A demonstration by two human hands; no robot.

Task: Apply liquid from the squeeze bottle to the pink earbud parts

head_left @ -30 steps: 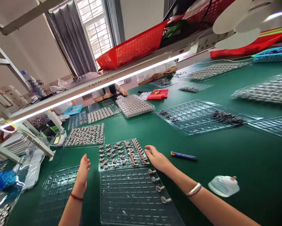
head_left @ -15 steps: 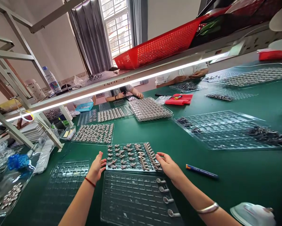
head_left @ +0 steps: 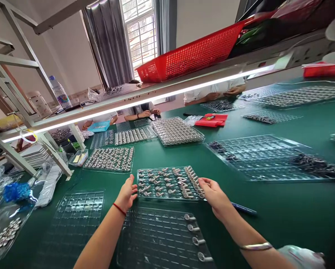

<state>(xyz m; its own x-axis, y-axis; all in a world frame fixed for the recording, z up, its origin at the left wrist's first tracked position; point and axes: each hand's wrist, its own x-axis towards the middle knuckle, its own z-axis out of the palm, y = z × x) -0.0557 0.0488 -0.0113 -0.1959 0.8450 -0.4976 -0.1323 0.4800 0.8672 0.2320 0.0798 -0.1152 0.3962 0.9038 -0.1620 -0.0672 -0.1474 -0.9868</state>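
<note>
A clear plastic tray (head_left: pixel 167 199) carries rows of small pale grey, earbud-shaped parts. My left hand (head_left: pixel 127 194) is at its left edge, thumb up and fingertips against the rim. On the opposite side, my right hand (head_left: pixel 214 195) pinches the right edge between thumb and fingers. Closer to me lies a second clear tray (head_left: pixel 158 235), bare over most of its cells. Along its right side sit several more earbud-shaped parts (head_left: pixel 198 241). A blue pen (head_left: pixel 245 209) is partly hidden behind my right wrist.
Filled trays (head_left: pixel 109 158) and a tray stack (head_left: pixel 177 130) stand farther back. At right, a wide clear tray (head_left: pixel 268 158) bears dark parts. Another clear tray (head_left: pixel 74 216) lies left. A lit shelf (head_left: pixel 156 95) with a red basket (head_left: pixel 192 54) crosses above. Other people sit across the table.
The filled tray has shifted right and slightly away from me, both hands moving along with it. My right forearm now covers part of the pen.
</note>
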